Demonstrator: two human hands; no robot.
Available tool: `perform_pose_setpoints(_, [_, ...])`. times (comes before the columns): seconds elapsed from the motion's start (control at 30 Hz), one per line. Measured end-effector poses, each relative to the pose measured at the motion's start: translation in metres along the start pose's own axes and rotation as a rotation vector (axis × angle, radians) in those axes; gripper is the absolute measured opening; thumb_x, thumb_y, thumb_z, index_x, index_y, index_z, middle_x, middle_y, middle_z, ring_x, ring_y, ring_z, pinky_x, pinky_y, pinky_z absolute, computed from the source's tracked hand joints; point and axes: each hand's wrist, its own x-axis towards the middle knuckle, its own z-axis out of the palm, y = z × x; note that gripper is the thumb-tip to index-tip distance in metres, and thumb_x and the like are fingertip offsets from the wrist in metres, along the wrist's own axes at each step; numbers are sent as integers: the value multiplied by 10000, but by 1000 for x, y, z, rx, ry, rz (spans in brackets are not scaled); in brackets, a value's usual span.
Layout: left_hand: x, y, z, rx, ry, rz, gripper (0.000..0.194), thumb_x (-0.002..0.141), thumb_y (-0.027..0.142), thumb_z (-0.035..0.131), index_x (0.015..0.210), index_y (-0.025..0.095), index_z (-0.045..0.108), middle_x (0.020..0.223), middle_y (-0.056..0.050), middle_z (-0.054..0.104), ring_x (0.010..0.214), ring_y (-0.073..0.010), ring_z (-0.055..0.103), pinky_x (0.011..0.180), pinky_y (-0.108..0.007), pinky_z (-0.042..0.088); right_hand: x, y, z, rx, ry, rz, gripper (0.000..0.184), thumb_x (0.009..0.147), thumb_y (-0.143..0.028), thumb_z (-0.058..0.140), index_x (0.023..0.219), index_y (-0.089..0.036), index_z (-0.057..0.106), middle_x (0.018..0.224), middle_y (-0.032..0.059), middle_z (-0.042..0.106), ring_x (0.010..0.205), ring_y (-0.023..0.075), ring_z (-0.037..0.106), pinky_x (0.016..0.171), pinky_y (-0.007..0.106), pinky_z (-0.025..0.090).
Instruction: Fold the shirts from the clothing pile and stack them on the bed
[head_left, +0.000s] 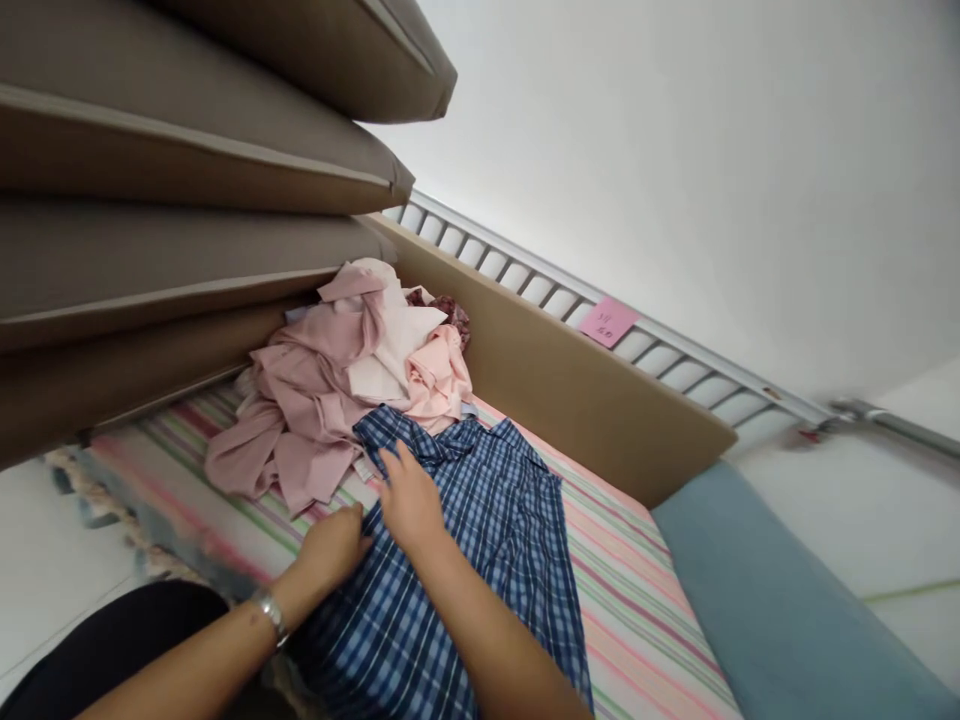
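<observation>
A blue checked shirt [487, 510] lies spread on a striped cloth [622, 540], its collar end toward the clothes pile. My left hand [336, 548], with a silver band at the wrist, is closed on the shirt's left edge. Just to its right, my right hand [411, 500] rests on the shirt near the collar with its fingers apart. Beyond the shirt is a crumpled pile of clothes: a dusty pink garment [315, 400], a white one [379, 375] and a peach one [439, 375]. The shirt's near end runs out of view under my forearms.
Thick brown folded cushions [165, 240] are stacked at the left, overhanging the pile. A tan board [540, 350] stands along the far side before a metal rail [495, 265] bearing a pink note [609, 321]. A blue-grey padded panel [780, 590] lies at the right.
</observation>
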Motion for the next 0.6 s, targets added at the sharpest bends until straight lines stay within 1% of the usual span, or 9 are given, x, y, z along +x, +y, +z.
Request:
perform_pose_setpoints(0.07, [2,4,1,24,-101,-2,399,775,227,533,1144,76,544,1056,-198,664,975,-312,632,782,-375,461,44,-13,10,-115,-40,-42,508,826,-186,455,1330,-220,406,1496,155,272,1117,255,549,869,407,482])
perform_pose_setpoints(0.13, [4,4,0,39,-186,36,448,739,213,548,1158,54,554,1072,-226,657,989,-333,630,789,-399,465,77,-19,21,-154,-80,10,492,825,-181,448,1315,-203,408,1483,186,275,1080,274,563,820,436,488])
perform_pose_setpoints(0.2, [6,1,-1,42,-255,63,429,694,227,580,1094,75,609,1068,-222,663,985,-341,633,788,-403,470,97,-21,30,-114,-119,92,414,826,-165,436,1237,-155,480,1368,209,436,1071,289,566,826,462,477])
perform_pose_setpoints(0.27, [5,-7,0,35,-319,50,406,628,246,633,1009,108,655,1046,-205,677,970,-353,637,783,-404,473,108,-17,34,-47,-142,151,315,820,-140,428,1103,-126,566,1185,196,586,1046,286,584,843,464,469])
perform_pose_setpoints(0.33, [2,-17,3,25,-380,24,423,553,229,676,963,125,673,1014,-192,689,956,-366,639,773,-402,474,115,-8,32,14,-139,194,257,804,-122,435,994,-127,608,1064,174,646,1008,277,609,837,451,477])
perform_pose_setpoints(0.4, [-5,-26,5,29,-404,20,401,535,185,655,933,138,680,979,-179,699,938,-369,644,759,-401,470,124,6,23,110,-112,265,238,789,-120,448,955,-145,618,1006,148,673,972,263,630,818,425,494])
perform_pose_setpoints(0.47, [-14,-32,6,35,-389,45,327,568,168,589,880,160,685,941,-161,705,907,-358,650,737,-398,464,136,24,6,244,-78,356,238,787,-121,449,956,-163,611,899,99,694,877,224,661,759,367,521])
perform_pose_setpoints(0.53, [-21,-32,4,-24,-361,93,258,609,176,523,818,181,675,883,-123,708,855,-320,656,713,-375,456,152,43,-18,402,-53,445,240,795,-113,436,975,-163,586,753,43,678,693,169,669,641,292,535])
perform_pose_setpoints(0.6, [-23,-29,2,-147,-374,121,206,630,180,487,759,187,647,816,-78,699,795,-267,650,681,-328,451,165,62,-44,555,-15,515,223,809,-101,419,976,-157,554,681,5,640,570,125,639,564,250,527])
